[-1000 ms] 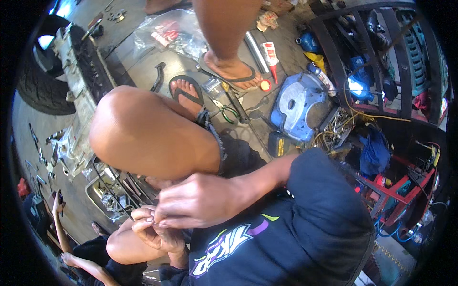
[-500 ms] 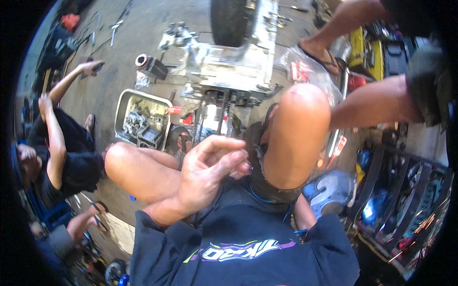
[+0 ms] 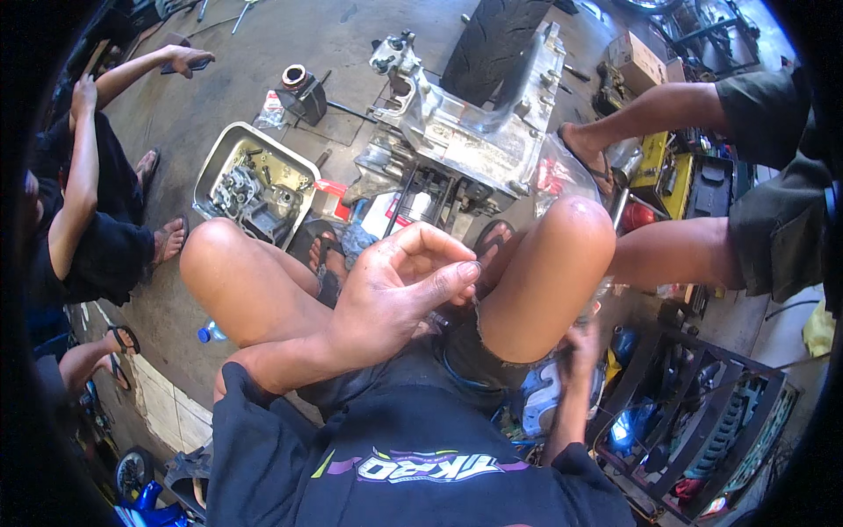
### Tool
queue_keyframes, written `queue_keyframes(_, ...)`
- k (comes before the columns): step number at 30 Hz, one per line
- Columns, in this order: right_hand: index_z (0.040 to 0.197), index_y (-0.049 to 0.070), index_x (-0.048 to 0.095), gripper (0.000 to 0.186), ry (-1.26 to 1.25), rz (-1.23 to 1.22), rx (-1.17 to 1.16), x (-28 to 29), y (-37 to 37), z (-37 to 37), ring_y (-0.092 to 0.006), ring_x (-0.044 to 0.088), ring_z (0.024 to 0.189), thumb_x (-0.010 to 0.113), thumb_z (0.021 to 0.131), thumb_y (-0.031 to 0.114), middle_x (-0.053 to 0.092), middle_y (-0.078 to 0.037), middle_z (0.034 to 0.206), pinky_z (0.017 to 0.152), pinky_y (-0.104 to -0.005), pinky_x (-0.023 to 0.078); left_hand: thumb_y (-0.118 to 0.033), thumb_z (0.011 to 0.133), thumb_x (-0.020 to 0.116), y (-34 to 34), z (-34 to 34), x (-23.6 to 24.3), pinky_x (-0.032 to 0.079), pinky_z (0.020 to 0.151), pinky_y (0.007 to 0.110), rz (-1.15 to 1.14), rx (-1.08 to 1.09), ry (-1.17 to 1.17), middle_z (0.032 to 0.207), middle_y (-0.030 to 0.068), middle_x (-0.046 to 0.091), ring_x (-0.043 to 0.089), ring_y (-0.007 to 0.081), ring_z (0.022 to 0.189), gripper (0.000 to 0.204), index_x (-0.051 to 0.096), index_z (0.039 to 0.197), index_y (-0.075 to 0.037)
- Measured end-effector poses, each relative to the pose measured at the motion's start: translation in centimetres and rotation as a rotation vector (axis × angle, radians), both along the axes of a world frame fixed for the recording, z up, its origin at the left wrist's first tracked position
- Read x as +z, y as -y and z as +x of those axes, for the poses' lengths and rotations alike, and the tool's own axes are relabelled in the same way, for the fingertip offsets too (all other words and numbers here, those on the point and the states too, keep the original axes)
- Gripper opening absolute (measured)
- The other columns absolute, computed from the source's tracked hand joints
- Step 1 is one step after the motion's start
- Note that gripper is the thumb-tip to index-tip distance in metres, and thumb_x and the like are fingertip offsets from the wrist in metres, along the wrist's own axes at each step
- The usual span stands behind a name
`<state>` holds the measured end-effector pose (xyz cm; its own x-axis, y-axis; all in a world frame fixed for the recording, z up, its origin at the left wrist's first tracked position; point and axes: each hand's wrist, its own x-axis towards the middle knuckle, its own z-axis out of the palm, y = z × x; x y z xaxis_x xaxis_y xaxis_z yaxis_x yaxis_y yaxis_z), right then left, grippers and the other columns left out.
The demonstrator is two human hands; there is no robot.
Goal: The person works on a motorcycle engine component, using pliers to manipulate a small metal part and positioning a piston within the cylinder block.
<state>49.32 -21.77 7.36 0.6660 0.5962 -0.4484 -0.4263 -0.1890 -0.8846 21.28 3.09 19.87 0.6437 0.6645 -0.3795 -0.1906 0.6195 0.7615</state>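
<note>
The tray (image 3: 283,159) lies left of the engine casing (image 3: 465,140).

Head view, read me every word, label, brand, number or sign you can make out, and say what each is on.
Dark fabric shirt: large white stylised lettering on the chest, not copied out here; the smaller line with it is too small to read.
Red-and-white package beside the cream rectangular tray: any print too small to read.
Small red-and-white plastic packet: any print too small to read.

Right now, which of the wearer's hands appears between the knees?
The left hand, loosely curled; the right hand is outside the right knee, blurred.
</note>
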Motion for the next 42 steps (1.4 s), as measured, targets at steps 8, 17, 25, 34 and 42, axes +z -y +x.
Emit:
queue_keyframes(8,0.158,0.014,0.027,0.084,0.199,0.410,0.711,14.8,-8.5,-6.4,-0.0267,0.063,0.103,0.069,0.086,0.003,0.063,-0.012,0.106,0.101,-0.0438,0.047,-0.011,0.096,0.068,-0.2,-0.5,0.3,0.052,0.078,0.025,-0.021,-0.027,0.132,0.094,0.0050,0.067,0.063,0.0089,0.084,0.019,0.060,0.110,0.000)
queue_keyframes(17,0.153,0.006,0.034,0.058,0.025,0.243,0.675,11.6,-14.6,-11.8,-0.0236,0.054,0.127,0.053,0.099,-0.002,0.057,-0.017,0.139,0.105,-0.0396,0.045,-0.010,0.097,0.066,0.6,-1.3,0.6,0.051,0.081,0.024,-0.025,0.044,0.201,0.110,0.0104,0.068,0.061,0.0090,0.090,0.018,0.058,0.111,0.000)
queue_keyframes(25,0.150,0.007,0.041,0.087,1.295,0.521,0.698,8.7,-17.2,-10.4,-0.0414,0.050,0.131,0.054,0.068,-0.020,0.058,-0.023,0.131,0.108,-0.0555,0.041,-0.008,0.098,0.065,1.3,0.3,0.0,0.050,0.078,0.024,-0.056,0.053,0.144,0.099,0.0050,0.063,0.059,0.0076,0.085,0.016,0.056,0.109,-0.001)
queue_keyframes(34,0.157,0.011,0.028,0.074,0.512,0.404,0.744,7.7,-16.2,-11.5,-0.0306,0.056,0.124,0.053,0.091,-0.014,0.049,-0.022,0.144,0.094,-0.0357,0.052,-0.006,0.099,0.061,2.4,1.1,-1.2,0.050,0.079,0.024,0.019,0.112,0.164,0.103,0.0054,0.061,0.059,0.0073,0.088,0.017,0.053,0.112,-0.001)
queue_keyframes(42,0.159,0.014,0.018,0.077,-0.254,0.230,0.913,10.0,-15.1,-9.5,-0.0315,0.052,0.131,0.038,0.092,-0.018,0.042,-0.022,0.150,0.094,-0.0419,0.057,-0.003,0.097,0.063,-0.9,0.2,-1.6,0.052,0.078,0.024,0.345,0.140,-0.092,0.095,0.0056,0.065,0.065,0.0091,0.088,0.008,0.061,0.104,0.000)
